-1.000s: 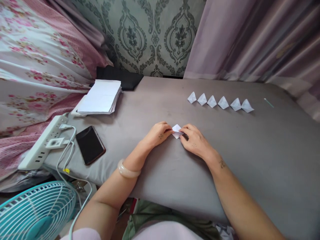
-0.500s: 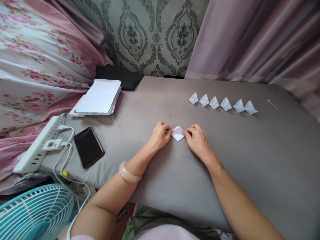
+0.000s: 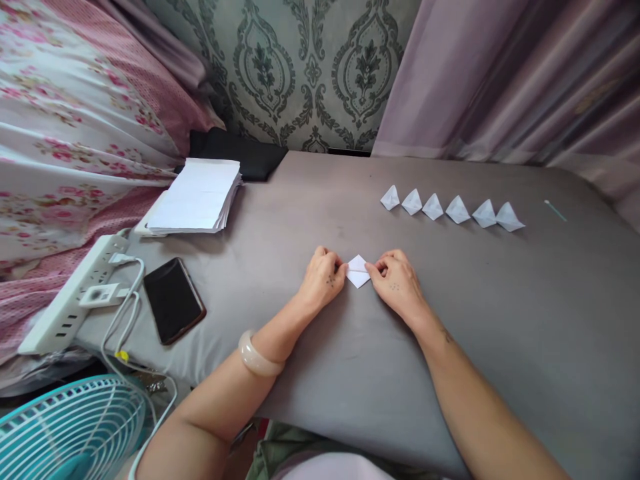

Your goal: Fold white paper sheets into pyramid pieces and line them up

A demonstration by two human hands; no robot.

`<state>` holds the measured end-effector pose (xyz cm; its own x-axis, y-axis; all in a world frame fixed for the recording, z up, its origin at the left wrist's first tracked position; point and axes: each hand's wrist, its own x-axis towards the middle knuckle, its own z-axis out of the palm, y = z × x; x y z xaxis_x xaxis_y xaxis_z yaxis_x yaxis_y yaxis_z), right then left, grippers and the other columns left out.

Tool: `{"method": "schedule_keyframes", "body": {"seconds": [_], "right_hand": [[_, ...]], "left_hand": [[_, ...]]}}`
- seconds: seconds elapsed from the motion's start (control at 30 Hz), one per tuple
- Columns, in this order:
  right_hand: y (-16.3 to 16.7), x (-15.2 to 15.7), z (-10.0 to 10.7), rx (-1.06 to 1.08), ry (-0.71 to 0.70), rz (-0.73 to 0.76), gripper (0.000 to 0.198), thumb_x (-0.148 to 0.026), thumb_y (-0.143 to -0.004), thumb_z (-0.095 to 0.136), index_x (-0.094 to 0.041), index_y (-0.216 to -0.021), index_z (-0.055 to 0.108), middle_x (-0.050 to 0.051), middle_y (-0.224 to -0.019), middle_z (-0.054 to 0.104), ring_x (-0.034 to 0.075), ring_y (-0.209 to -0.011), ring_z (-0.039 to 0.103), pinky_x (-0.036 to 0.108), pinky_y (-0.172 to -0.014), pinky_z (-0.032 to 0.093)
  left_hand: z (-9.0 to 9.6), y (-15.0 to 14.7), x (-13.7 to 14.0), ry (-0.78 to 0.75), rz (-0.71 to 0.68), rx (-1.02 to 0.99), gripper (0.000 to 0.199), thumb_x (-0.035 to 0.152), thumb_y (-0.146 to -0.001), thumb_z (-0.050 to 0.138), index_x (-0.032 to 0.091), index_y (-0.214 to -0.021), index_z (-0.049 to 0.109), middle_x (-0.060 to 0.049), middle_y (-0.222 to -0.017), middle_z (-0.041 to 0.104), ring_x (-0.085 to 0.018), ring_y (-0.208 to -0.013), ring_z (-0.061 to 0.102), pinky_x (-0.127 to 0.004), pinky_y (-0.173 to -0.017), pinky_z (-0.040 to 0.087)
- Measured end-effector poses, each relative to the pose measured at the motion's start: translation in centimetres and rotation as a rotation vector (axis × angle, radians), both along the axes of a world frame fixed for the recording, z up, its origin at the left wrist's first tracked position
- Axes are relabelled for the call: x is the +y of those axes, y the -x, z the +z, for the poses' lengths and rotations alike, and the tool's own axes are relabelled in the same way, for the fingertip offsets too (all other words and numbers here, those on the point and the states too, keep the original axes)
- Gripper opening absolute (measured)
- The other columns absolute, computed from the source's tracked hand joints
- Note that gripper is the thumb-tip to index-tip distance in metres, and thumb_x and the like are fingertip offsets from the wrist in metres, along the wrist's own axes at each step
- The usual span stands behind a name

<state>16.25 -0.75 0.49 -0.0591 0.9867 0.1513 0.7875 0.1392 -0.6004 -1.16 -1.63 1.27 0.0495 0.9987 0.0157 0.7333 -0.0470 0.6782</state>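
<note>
Left hand pinches left corner of folded paper, crease running hand to hand, right hand pinches right corner, neither hand nearer, paper sitting front-left of the row of paper shapes.

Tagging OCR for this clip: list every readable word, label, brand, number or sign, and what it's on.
No text can be read.
White adapter: grey print, too small and blurred to read.
Left hand, right hand, right wrist: dark marks, too small to make out.
Folded paper, dark phone screen: no text visible.
</note>
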Motion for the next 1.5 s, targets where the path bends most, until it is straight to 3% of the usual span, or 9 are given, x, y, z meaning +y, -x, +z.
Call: {"method": "schedule_keyframes", "body": {"seconds": [0.37,0.67,0.83,0.97,1.07,1.13,1.2,1.3,1.5], "right_hand": [[-0.1,0.1,-0.3,0.009,0.015,-0.003,0.023,-0.036,-0.084,0.055,-0.020,-0.068,0.057,0.008,-0.093,0.056,0.015,-0.065,0.055,0.034,-0.072,0.046],[-0.8,0.0,0.2,-0.042,0.091,-0.068,0.025,-0.045,-0.080,0.060,-0.021,-0.076,0.057,0.006,-0.090,0.052,0.018,-0.070,0.055,0.034,-0.070,0.044],[-1.5,0.6,0.3,0.033,0.153,-0.070,0.017,-0.036,-0.075,0.066,-0.021,-0.073,0.059,0.004,-0.087,0.055,0.017,-0.073,0.055,0.032,-0.073,0.045],[-2.1,0.8,0.5,0.087,0.179,-0.065,0.015,-0.034,-0.072,0.066,-0.020,-0.069,0.062,0.003,-0.087,0.057,0.013,-0.066,0.053,0.029,-0.068,0.045],[-2.4,0.8,0.6,0.198,0.209,-0.061,0.016,-0.035,-0.071,0.066,-0.020,-0.076,0.066,0.002,-0.086,0.061,0.012,-0.062,0.053,0.028,-0.064,0.045],[-2.3,0.5,0.7,0.291,0.170,-0.070,0.019,-0.032,-0.075,0.063,-0.019,-0.087,0.068,0.002,-0.083,0.064,0.013,-0.062,0.055,0.028,-0.064,0.046],[-1.7,0.0,0.8,0.323,0.043,-0.025,0.019,-0.025,-0.080,0.056,-0.019,-0.092,0.069,0.004,-0.086,0.067,0.015,-0.071,0.060,0.029,-0.070,0.048],[0.0,-1.2,1.1,0.205,-0.128,0.162,0.026,-0.014,-0.086,0.044,-0.019,-0.095,0.069,0.007,-0.098,0.068,0.018,-0.092,0.062,0.031,-0.086,0.046],[1.9,-3.2,1.5,-0.202,-0.070,0.218,0.046,-0.001,-0.085,0.034,-0.014,-0.120,0.060,0.014,-0.110,0.063,0.023,-0.103,0.056,0.034,-0.086,0.045]], "left_hand": [[-0.5,-0.4,-0.2,-0.093,0.051,0.105,0.013,0.025,-0.085,0.056,0.015,-0.079,0.062,-0.012,-0.100,0.051,-0.024,-0.099,0.050,-0.039,-0.089,0.044],[-0.1,0.1,0.2,0.064,0.167,0.089,0.021,0.034,-0.080,0.065,0.018,-0.092,0.058,-0.010,-0.104,0.049,-0.026,-0.103,0.046,-0.041,-0.092,0.037],[0.3,0.0,0.1,0.034,0.050,0.082,0.012,0.025,-0.084,0.057,0.022,-0.096,0.059,-0.009,-0.104,0.054,-0.025,-0.100,0.047,-0.039,-0.085,0.035],[0.1,-0.1,0.1,-0.087,-0.167,0.150,0.033,0.015,-0.090,0.042,0.030,-0.111,0.062,-0.007,-0.113,0.056,-0.023,-0.100,0.047,-0.037,-0.081,0.033],[-0.1,-0.2,0.2,-0.119,-0.253,0.248,0.041,0.013,-0.092,0.036,0.032,-0.113,0.065,-0.006,-0.114,0.059,-0.024,-0.098,0.046,-0.037,-0.079,0.031],[-0.2,-0.2,0.2,-0.133,-0.277,0.295,0.041,0.014,-0.092,0.036,0.032,-0.112,0.067,-0.006,-0.114,0.061,-0.024,-0.098,0.046,-0.038,-0.078,0.030],[-0.3,-0.1,0.2,-0.152,-0.293,0.322,0.041,0.014,-0.092,0.037,0.031,-0.112,0.068,-0.006,-0.114,0.061,-0.024,-0.099,0.046,-0.038,-0.077,0.030],[-0.3,-0.1,0.2,-0.158,-0.292,0.308,0.041,0.014,-0.091,0.039,0.032,-0.112,0.069,-0.006,-0.113,0.062,-0.024,-0.099,0.046,-0.039,-0.079,0.030],[0.0,0.1,0.5,-0.001,-0.126,0.092,0.032,0.019,-0.088,0.048,0.030,-0.113,0.066,-0.006,-0.107,0.063,-0.024,-0.101,0.050,-0.038,-0.086,0.033]]}}
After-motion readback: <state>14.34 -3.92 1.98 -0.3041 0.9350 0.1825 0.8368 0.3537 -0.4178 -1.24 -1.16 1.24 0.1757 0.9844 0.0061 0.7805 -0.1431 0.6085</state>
